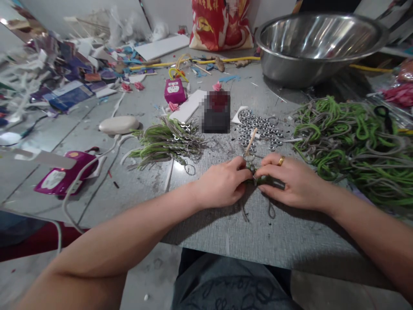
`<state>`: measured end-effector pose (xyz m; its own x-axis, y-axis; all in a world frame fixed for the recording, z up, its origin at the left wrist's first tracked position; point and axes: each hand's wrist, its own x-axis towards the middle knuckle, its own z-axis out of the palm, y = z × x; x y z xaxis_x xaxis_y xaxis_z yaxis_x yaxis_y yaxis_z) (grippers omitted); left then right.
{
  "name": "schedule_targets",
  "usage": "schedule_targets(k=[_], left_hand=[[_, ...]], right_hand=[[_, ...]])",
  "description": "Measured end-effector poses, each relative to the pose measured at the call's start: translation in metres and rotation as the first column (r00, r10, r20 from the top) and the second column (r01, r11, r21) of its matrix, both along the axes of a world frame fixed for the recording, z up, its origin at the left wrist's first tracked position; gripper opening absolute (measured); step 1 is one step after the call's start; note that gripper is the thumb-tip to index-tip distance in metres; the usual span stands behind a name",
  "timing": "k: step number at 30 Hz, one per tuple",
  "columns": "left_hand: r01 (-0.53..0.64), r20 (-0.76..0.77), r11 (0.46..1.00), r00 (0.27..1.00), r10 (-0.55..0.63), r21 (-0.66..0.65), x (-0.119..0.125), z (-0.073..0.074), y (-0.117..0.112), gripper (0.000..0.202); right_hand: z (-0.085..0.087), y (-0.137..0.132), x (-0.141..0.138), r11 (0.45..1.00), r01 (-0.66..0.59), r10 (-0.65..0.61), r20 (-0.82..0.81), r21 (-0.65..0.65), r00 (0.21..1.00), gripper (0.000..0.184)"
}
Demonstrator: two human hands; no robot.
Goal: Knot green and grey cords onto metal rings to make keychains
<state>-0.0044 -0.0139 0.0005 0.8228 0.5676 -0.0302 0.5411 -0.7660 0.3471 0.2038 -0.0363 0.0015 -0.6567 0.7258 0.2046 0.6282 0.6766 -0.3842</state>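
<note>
Near the front of the table, my left hand (pixel 222 184) and my right hand (pixel 292 183) meet with fingertips almost touching. Both pinch a small dark green and grey cord (pixel 271 210), whose loop and loose tail hang out below the fingers. The part between the fingertips is mostly hidden. A gold ring circles one right finger. Just beyond the hands a thin wooden stick (pixel 251 141) leans up beside a spread of small shiny metal nuts (pixel 248 122). To the left lies a bundle of green and grey cords (pixel 161 144) with metal pieces; a larger cord heap (pixel 342 137) lies right.
A steel basin (pixel 290 71) stands at the back right, beside a red bag (pixel 221 26). Purple devices (pixel 64 174) and a white cable (pixel 69 193) occupy the left. Scraps (pixel 71 64) cover the far left. A pixelated dark object (pixel 216 116) lies mid-table.
</note>
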Motion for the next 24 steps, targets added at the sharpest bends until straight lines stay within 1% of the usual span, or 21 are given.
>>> schedule_targets(k=[3,5,9,12,17,21,23,24], left_hand=[[-0.005,-0.001,1.000,1.000,0.005,-0.017,0.000,0.000,0.000,0.026],[-0.012,0.000,0.999,1.000,0.012,-0.031,0.000,0.001,0.000,0.026],[-0.025,0.013,0.999,1.000,0.026,-0.048,0.001,0.002,0.000,0.023],[-0.042,0.025,0.998,0.999,0.044,-0.053,0.002,0.002,0.000,0.023],[-0.078,-0.005,0.996,0.997,0.078,-0.051,0.003,0.000,-0.001,0.022],[-0.078,-0.004,0.996,0.997,0.077,-0.048,0.003,-0.001,-0.001,0.023],[-0.073,0.010,0.996,0.997,0.073,-0.046,0.002,-0.002,-0.001,0.024],[-0.073,0.016,0.996,0.997,0.074,-0.043,0.002,-0.002,-0.001,0.025]], right_hand=[[-0.003,0.000,-0.002,1.000,-0.004,0.003,0.071,0.021,0.997,0.015],[-0.006,-0.001,-0.004,1.000,0.006,-0.007,0.087,0.018,0.996,0.017],[-0.011,-0.003,-0.009,0.998,0.049,-0.048,0.049,-0.027,0.998,0.019],[-0.012,-0.003,-0.010,0.997,0.054,-0.053,0.021,-0.050,0.998,0.020],[-0.009,-0.002,-0.008,0.996,0.052,-0.044,0.101,-0.070,0.994,0.021],[-0.005,0.000,-0.004,0.996,0.055,-0.045,0.138,-0.072,0.989,0.021],[0.000,0.001,0.000,0.996,0.028,-0.018,0.127,-0.080,0.992,0.019],[0.003,0.002,0.003,0.995,-0.007,0.018,0.118,-0.100,0.993,0.018]])
